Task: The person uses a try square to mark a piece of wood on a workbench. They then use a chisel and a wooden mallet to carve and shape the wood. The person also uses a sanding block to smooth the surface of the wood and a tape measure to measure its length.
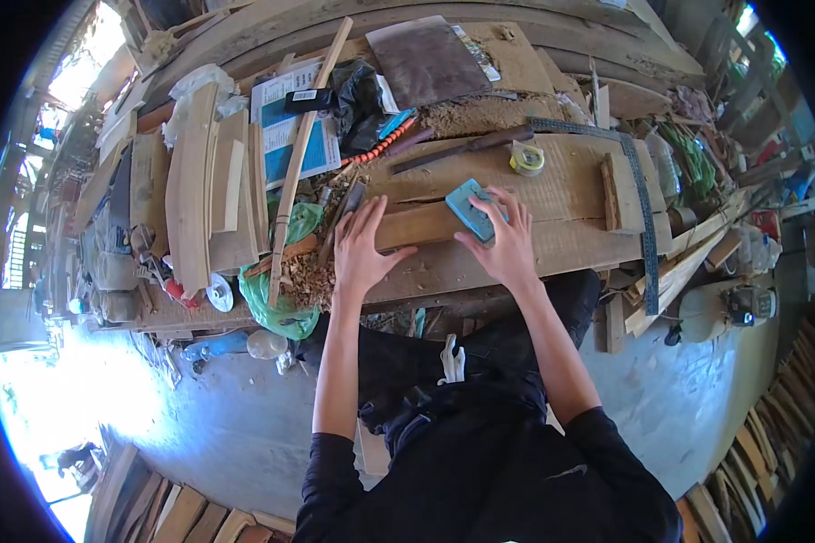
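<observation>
A short, smooth brown wooden board (418, 227) lies crosswise on the workbench in front of me. My left hand (364, 246) grips its left end, fingers over the far side and thumb along the near edge. At the other end, my right hand (505, 237) is closed around a light-blue rectangular block (470, 210), which rests on or just over the board's right end; contact with the wood cannot be made out. Its underside is hidden. A dark chisel-like tool (358, 196) lies beside my left fingers, by a heap of wood shavings (314, 279).
Beyond the board lie a long wooden-handled tool (462, 149) and a yellow tape measure (527, 160). A metal carpenter's square (640, 190) hangs over the right edge, beside a wood block (622, 193). Curved wooden pieces (190, 195) and a green plastic bag (276, 312) sit left.
</observation>
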